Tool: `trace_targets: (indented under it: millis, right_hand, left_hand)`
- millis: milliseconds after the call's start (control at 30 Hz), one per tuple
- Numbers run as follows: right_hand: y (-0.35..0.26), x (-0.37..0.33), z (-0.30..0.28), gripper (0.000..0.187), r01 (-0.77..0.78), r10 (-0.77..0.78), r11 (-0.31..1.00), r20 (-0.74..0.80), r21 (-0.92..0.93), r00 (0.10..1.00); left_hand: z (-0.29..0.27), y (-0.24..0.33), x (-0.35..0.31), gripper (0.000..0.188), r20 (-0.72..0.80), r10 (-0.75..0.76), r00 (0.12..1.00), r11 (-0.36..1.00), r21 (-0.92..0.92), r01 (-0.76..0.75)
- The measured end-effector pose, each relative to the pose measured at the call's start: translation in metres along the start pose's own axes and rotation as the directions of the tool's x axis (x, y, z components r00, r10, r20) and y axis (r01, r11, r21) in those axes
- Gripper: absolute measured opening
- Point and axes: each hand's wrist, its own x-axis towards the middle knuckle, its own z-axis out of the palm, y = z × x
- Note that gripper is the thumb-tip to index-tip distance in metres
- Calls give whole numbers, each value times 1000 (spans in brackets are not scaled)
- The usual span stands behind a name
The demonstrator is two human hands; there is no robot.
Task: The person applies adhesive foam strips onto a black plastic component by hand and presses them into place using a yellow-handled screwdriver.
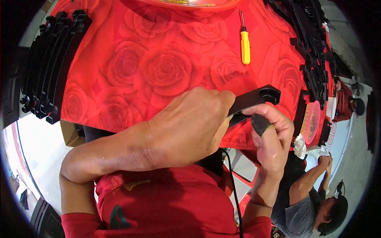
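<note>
My left hand [194, 115] reaches across in front of me, closed round one end of a long black plastic part [254, 99]. The part's far end has a rounded notch and points right, above the red cloth. Curled under that end is my right hand [274, 133], its index finger against the part's lower edge. A black finger cot [261, 124] covers my right thumb. My left fingertips and the held end are hidden behind the back of the left hand. Farther off, a screwdriver [245, 45] with a yellow handle lies on the cloth.
Several black plastic parts [59, 63] stand side by side at the left; more black parts [313, 59] pile up at the right. A pink basket [313, 123] and white tissue [300, 147] sit at the right edge. A red basin [222, 7] is at the back. Another person [313, 202] works at lower right.
</note>
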Motion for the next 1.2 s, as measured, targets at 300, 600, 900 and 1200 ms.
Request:
trace_targets:
  millis: [300, 600, 900, 1200]
  right_hand:
    - [4, -6, 2, 26, 158, -160, 980, -6, -120, 987]
    - [4, -5, 2, 23, 242, -246, 922, 26, -302, 969]
    - [4, -2, 18, 21, 197, -260, 870, -81, -451, 962]
    - [12, 4, 32, 11, 204, -263, 880, -82, -429, 961]
  left_hand:
    - [-6, 3, -1, 21, 4, 10, 1000, 999, -39, -10]
    - [-4, 2, -3, 19, 6, -20, 1000, 999, -44, 21]
    - [8, -5, 1, 32, -72, 42, 996, 999, -9, -43]
    - [-4, 4, -21, 52, 9, -54, 999, 997, 60, 53]
